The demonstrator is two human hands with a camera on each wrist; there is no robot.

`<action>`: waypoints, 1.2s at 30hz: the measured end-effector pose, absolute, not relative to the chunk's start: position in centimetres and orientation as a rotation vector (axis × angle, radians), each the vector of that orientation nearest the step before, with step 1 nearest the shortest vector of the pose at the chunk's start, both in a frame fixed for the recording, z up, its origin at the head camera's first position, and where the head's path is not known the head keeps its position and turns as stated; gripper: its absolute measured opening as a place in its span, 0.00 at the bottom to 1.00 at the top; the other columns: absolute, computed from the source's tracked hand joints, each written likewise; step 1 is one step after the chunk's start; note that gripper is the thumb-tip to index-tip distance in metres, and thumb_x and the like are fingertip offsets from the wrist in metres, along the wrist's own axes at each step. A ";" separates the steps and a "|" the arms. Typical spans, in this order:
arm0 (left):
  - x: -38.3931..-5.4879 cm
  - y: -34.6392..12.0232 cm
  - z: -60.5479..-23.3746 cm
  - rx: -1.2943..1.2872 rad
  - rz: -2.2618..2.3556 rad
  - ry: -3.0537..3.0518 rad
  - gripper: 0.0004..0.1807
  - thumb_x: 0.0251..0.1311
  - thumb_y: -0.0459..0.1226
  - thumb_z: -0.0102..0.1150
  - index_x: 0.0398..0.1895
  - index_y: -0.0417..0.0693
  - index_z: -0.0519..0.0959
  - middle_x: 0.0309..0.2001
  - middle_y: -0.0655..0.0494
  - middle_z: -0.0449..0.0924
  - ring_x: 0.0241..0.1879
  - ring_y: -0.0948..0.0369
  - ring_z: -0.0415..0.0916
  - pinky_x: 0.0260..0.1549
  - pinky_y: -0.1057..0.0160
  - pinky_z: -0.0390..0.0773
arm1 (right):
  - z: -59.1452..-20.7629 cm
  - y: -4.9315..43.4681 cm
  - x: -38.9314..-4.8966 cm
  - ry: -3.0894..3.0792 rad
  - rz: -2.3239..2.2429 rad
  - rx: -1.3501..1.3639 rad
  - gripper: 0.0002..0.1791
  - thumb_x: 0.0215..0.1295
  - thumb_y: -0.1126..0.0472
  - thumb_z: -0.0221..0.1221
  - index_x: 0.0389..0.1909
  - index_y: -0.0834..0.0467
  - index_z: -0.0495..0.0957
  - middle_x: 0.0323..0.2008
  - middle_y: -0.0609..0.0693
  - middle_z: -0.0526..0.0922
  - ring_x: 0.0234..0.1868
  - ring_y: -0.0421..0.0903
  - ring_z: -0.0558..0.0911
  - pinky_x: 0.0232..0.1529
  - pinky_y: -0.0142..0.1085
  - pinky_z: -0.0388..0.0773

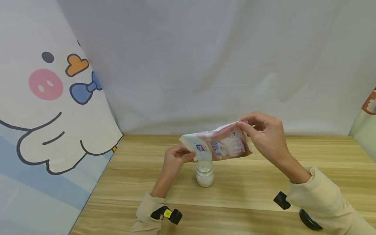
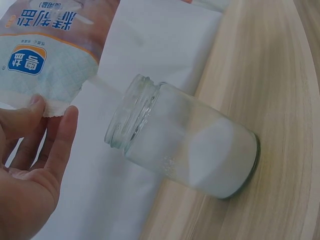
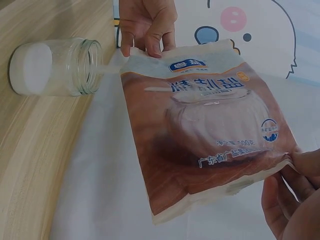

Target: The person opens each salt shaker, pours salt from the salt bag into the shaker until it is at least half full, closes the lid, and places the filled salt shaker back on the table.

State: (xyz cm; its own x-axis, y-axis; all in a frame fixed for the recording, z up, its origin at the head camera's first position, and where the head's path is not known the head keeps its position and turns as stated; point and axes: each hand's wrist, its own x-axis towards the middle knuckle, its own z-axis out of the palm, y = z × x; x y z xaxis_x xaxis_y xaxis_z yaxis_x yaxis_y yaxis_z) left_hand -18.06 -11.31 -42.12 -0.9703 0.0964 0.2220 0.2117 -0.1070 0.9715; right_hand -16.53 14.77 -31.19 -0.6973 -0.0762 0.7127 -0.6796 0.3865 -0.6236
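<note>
A bag of salt (image 1: 224, 146), brown and pale blue with Chinese print, is held tilted above the table between both hands. My left hand (image 1: 174, 160) pinches its lower left end between thumb and fingers. At the raised right end, my right hand (image 1: 268, 137) grips the bag's edge. Just below the left end stands an open glass jar (image 1: 204, 178), upright, with white salt (image 2: 212, 155) in its lower part. In the right wrist view a thin white stream (image 3: 110, 68) runs from the bag's corner (image 3: 129, 64) into the jar's mouth.
The wood-grain table (image 1: 243, 195) extends around the jar. A pale grey curtain (image 1: 205, 65) hangs behind it, and a cartoon-printed sheet (image 1: 58, 130) covers the left side. Black wrist-camera mounts (image 1: 176, 216) sit at both sleeves, low over the table.
</note>
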 end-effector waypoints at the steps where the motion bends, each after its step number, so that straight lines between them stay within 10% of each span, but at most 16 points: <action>1: -18.0 -11.3 -42.1 -0.354 -2.250 -2.049 0.09 0.55 0.25 0.62 0.39 0.29 0.79 0.37 0.46 0.81 0.35 0.55 0.80 0.37 0.56 0.85 | -31.2 14.8 -16.5 -2.055 1.320 0.645 0.03 0.58 0.71 0.63 0.31 0.62 0.84 0.27 0.50 0.83 0.25 0.39 0.79 0.27 0.23 0.76; 36: -17.7 -11.1 -41.8 -0.373 -2.253 -2.057 0.09 0.55 0.26 0.63 0.38 0.28 0.79 0.36 0.45 0.81 0.34 0.55 0.80 0.37 0.55 0.85 | -30.9 14.9 -16.3 -2.040 1.307 0.648 0.03 0.58 0.71 0.63 0.31 0.61 0.84 0.27 0.49 0.83 0.24 0.39 0.78 0.26 0.23 0.75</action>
State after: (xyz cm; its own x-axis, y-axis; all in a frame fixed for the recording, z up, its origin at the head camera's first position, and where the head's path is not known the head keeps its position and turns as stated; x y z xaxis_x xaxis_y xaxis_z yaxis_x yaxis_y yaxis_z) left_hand -17.72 -11.14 -41.80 -0.9682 0.1124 0.2233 0.2122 -0.1028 0.9718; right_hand -16.27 14.91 -30.93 -0.6856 -0.0710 0.7245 -0.6878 0.3890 -0.6128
